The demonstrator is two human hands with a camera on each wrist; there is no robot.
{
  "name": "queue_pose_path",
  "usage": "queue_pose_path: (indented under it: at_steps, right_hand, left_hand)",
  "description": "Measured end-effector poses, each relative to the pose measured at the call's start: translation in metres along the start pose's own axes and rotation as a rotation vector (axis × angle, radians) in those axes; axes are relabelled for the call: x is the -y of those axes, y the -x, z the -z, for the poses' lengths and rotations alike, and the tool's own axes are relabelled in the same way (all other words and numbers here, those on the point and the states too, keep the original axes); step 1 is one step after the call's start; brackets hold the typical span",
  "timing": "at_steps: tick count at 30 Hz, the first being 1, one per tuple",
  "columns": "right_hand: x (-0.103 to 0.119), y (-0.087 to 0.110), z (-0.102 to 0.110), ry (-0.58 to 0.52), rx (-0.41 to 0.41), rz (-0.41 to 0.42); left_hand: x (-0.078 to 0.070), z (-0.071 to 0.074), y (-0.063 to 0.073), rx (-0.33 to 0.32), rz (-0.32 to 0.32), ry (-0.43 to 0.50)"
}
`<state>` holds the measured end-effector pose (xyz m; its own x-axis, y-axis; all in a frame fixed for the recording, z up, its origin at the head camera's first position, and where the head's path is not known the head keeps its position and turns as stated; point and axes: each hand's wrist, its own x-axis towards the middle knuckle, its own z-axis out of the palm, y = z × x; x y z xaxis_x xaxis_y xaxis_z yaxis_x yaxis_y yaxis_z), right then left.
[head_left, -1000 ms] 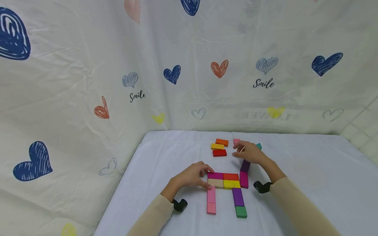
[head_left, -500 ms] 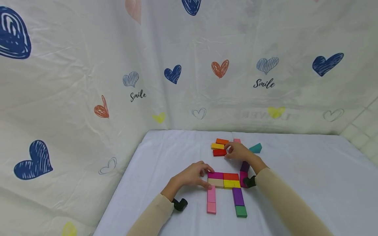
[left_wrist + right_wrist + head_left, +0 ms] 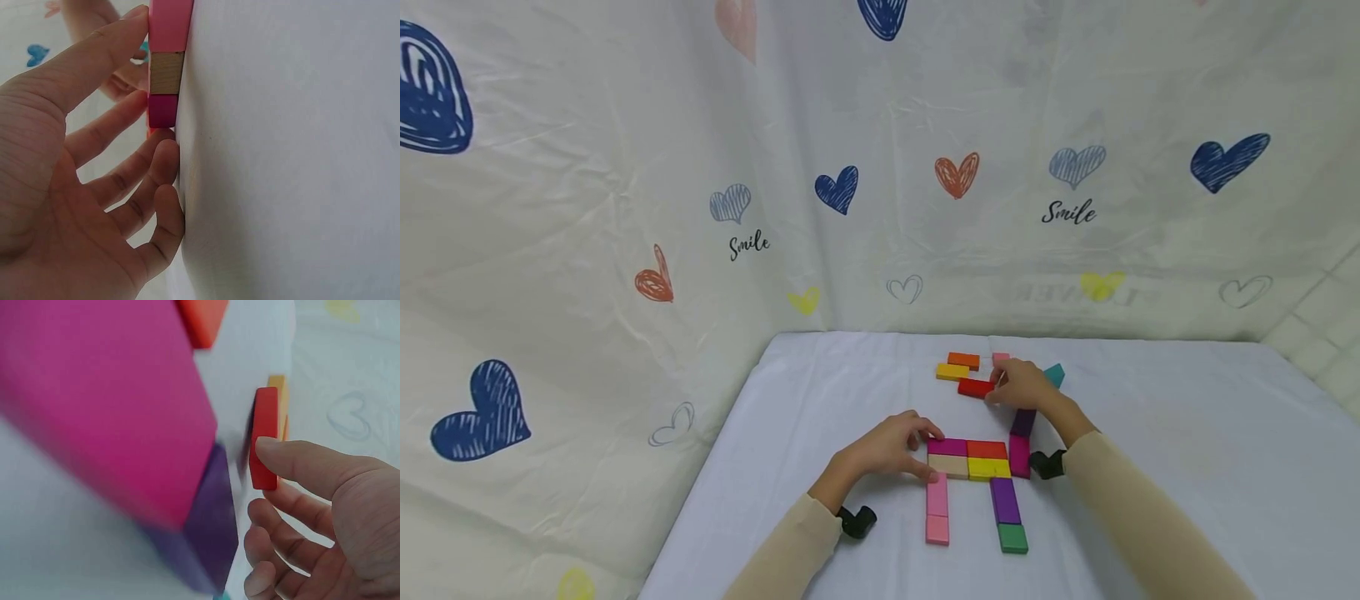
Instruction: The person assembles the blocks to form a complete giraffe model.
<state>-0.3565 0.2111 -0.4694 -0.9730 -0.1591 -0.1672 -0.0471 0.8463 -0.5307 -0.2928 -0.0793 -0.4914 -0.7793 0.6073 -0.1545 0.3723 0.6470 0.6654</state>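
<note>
My right hand (image 3: 1030, 386) pinches one end of a flat red block (image 3: 976, 388) between thumb and fingers; in the right wrist view the thumb lies on the red block's (image 3: 265, 412) near face. Straight thumb and relaxed fingers of my left hand (image 3: 887, 446) touch the left edge of a flat block layout, at a magenta block (image 3: 947, 447) and a pink block (image 3: 937, 496). Between those two lies a plain wooden block (image 3: 949, 466). A red-orange block (image 3: 987, 450) and a yellow block (image 3: 991, 469) adjoin on the right.
Purple (image 3: 1005, 500) and green (image 3: 1013, 538) blocks extend toward me. Another magenta block (image 3: 1019, 457) and a dark purple block (image 3: 1022, 422) run away at right. Farther back lie orange (image 3: 963, 361), yellow-orange (image 3: 952, 372), pink (image 3: 1001, 357) and teal (image 3: 1056, 375) blocks.
My right hand has reached left to the red block, gripped it and drawn it right, apart from the yellow-orange one. My left hand has stayed in place.
</note>
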Motion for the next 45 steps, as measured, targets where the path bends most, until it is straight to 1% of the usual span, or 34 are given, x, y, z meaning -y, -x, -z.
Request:
queue_pose_path:
  at_steps: [3,5,10,16,20,23,25,27,30,32,34,37,39,42,45]
  right_hand:
    - [-0.008,0.004,0.006,-0.013,-0.006,-0.009]
    - [-0.014,0.006,0.008,-0.018,-0.009,-0.035]
    - [-0.027,0.014,0.014,-0.022,-0.018,-0.136]
    - [-0.038,0.025,0.02,-0.042,-0.055,-0.238]
    - [-0.043,0.032,0.022,-0.04,-0.059,-0.257]
    - [-0.045,0.034,0.024,-0.031,-0.061,-0.248]
    - [-0.046,0.033,0.025,-0.036,-0.071,-0.224]
    - [-0.046,0.031,0.026,-0.039,-0.083,-0.177]
    - [-0.047,0.024,0.027,-0.027,-0.076,-0.079]
    - [-0.048,0.019,0.027,-0.003,-0.048,-0.012]
    - [-0.05,0.014,0.026,0.029,-0.011,0.019]
    - [-0.052,0.006,0.024,0.079,0.035,0.033]
    - [-0.054,0.003,0.023,0.101,0.051,0.02]
    - [-0.054,0.002,0.024,0.111,0.051,0.008]
    - [-0.054,0.005,0.027,0.084,0.037,-0.024]
  left_hand:
    - [0.0,0.001,0.001,-0.002,-0.007,0.001]
    - [0.0,0.001,0.001,-0.002,-0.01,-0.002]
    - [-0.001,0.001,0.002,-0.001,-0.014,-0.005]
    - [-0.002,0.001,0.001,-0.003,-0.004,-0.009]
    - [-0.001,0.001,0.001,-0.005,-0.001,-0.003]
    - [-0.001,0.001,0.001,-0.006,-0.003,-0.004]
    - [0.0,0.001,0.0,-0.006,-0.005,-0.006]
    - [0.0,0.0,0.0,-0.006,-0.008,-0.009]
    - [0.001,0.0,0.0,-0.004,-0.012,-0.012]
    - [0.001,0.0,-0.001,-0.003,-0.014,-0.011]
    - [0.002,0.0,-0.001,-0.001,-0.015,-0.012]
    - [0.003,-0.001,-0.002,0.0,-0.017,-0.013]
    - [0.003,-0.001,-0.002,0.0,-0.018,-0.015]
    - [0.002,0.0,-0.002,-0.002,-0.017,-0.015]
    - [0.002,0.0,-0.002,-0.003,-0.012,-0.014]
